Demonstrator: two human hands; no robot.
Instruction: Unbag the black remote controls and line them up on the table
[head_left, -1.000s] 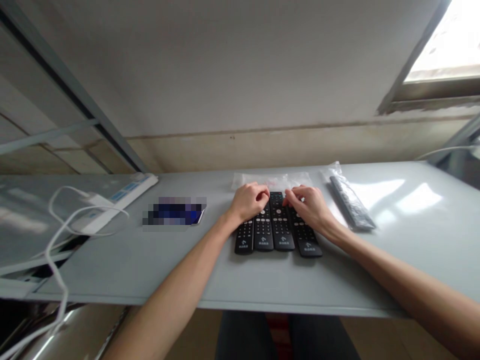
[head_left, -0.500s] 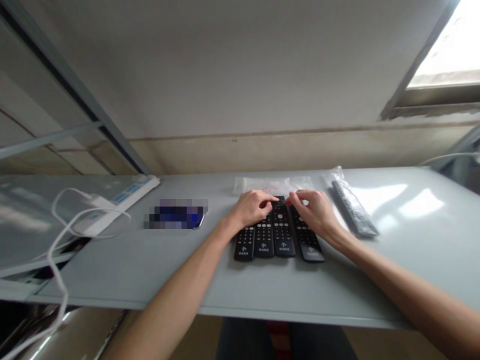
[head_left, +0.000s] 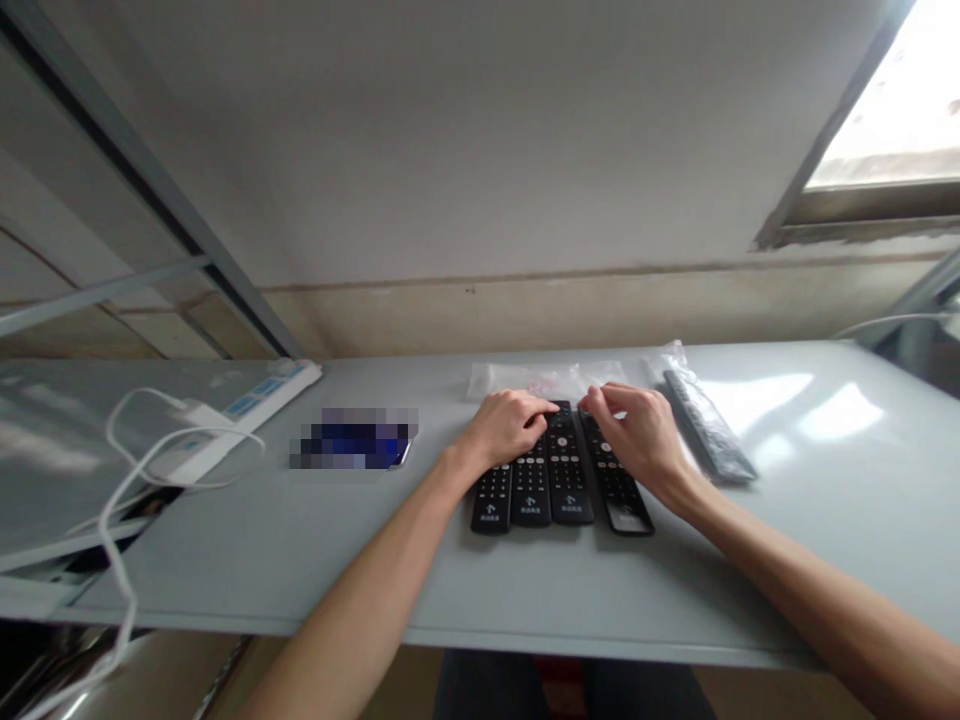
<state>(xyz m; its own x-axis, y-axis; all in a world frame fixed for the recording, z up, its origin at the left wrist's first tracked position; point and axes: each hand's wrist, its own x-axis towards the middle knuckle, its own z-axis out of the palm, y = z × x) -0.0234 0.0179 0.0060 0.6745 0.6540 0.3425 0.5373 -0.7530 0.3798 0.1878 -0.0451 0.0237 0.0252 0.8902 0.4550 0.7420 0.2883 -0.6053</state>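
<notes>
rightmost black remote control [head_left: 624, 501] slants far-left to near-right, right hand [head_left: 643, 432] closest, left hand [head_left: 508, 426] further left, both curled, can't tell if pinching anything

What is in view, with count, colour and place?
Bare remotes: 4, black, centre
Bagged remote: 1, dark, right of those
Plastic film: count unclear, clear, behind remotes
Pixelated item: 1, part blue, left of remotes
Power strip: 1, white, left
Cables: count unclear, white, left and right
Table: 1, grey, beneath these
Wall: 1, grey and cream, behind table
Metal bars: several, grey, left and right
Window: 1, bright, upper right
Left hand: 1, bare, over left remotes
Right hand: 1, bare, over rightmost bare remote
Legs: 2, dark, below table
</notes>
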